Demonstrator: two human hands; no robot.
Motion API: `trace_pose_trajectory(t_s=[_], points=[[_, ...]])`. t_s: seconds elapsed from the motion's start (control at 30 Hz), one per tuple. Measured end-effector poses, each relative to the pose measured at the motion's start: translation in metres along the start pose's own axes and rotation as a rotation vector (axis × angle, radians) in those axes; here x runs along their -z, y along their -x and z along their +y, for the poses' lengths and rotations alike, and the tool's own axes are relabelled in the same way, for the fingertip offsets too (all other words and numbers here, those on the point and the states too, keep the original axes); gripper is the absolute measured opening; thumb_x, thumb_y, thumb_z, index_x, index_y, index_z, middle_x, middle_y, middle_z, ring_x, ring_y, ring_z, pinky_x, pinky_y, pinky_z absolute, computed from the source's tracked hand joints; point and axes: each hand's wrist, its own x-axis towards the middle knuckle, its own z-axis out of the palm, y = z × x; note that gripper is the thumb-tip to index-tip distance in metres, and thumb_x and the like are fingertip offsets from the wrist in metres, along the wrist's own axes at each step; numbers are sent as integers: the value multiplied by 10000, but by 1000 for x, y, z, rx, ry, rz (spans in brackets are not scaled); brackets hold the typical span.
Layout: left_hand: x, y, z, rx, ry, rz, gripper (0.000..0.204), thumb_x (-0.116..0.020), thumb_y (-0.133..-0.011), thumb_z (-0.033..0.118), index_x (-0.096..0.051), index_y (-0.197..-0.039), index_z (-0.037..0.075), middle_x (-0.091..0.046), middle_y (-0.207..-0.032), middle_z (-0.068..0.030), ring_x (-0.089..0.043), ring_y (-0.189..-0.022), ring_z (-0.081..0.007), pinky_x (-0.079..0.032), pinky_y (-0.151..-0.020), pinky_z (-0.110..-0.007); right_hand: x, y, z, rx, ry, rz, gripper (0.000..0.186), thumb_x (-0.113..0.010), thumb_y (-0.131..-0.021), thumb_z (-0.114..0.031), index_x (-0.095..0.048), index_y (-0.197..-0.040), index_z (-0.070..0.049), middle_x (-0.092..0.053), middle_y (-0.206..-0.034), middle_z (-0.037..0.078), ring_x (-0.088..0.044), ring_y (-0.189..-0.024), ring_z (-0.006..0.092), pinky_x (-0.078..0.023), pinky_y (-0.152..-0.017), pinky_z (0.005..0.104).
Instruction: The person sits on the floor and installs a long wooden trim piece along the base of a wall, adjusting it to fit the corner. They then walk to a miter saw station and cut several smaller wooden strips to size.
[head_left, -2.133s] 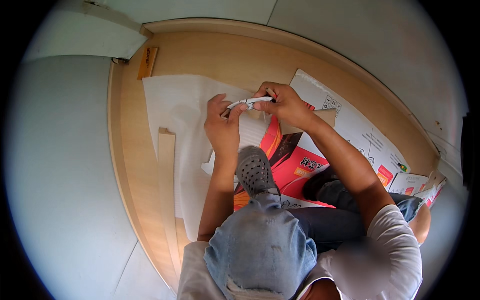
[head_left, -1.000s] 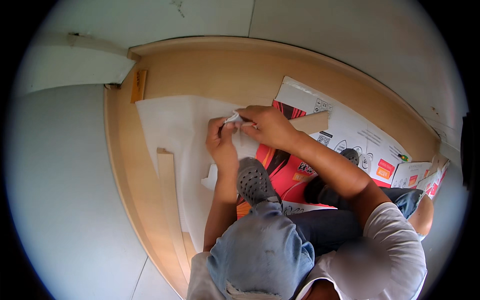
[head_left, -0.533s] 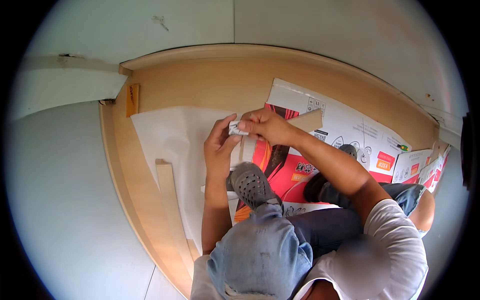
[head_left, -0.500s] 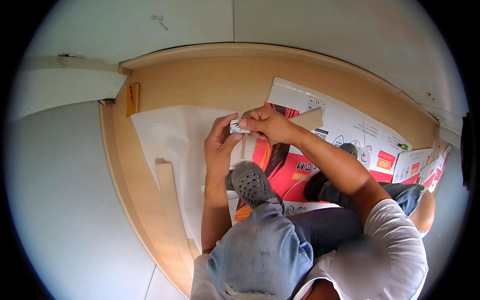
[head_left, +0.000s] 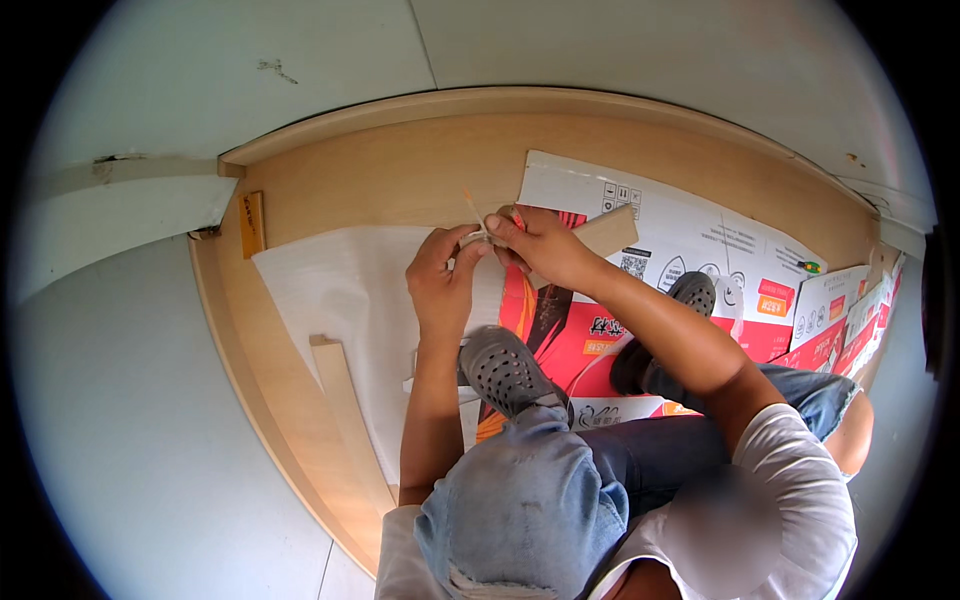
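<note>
Small pale piece (head_left: 480, 238), left hand (head_left: 440, 278) and right hand (head_left: 540, 243) in narrow pinching grip on it, flattened carton (head_left: 600, 328) below

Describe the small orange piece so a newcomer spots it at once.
Find the large wood-toned panel and go to its upper-left corner. There, by the corner of the white sheet, is the small orange piece: a narrow rectangle with dark markings, its strong colour unlike the pale panel and sheet.

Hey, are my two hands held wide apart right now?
No, the left hand and the right hand come together at a small pale piece, with fingers of both around it.
</note>
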Motion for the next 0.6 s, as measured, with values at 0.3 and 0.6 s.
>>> trace_pose_trajectory(t_s=[0.3,0.6], points=[[-9,-6,2,125,149,-31,299,-697,-927,34,-553,-1189,12,-657,-876,-22,-555,-722,-64,-444,-630,-209,4,6,1,258,198,88,295,-572,-1053,-296,-573,-1104,-6,-603,-887,43,-585,-800,101,-485,-743,274],[4,9,19,-55,-141,-49,407,-743,-909,142,-562,-1261,47,-721,-929,-108,-653,-792,-220,-527,-737,-357,-5,2,-6,-2,-232,28,199,-622,-1011,-217,-578,-962,-29,-578,-776,22,-510,-687,81,-413,-611,253]])
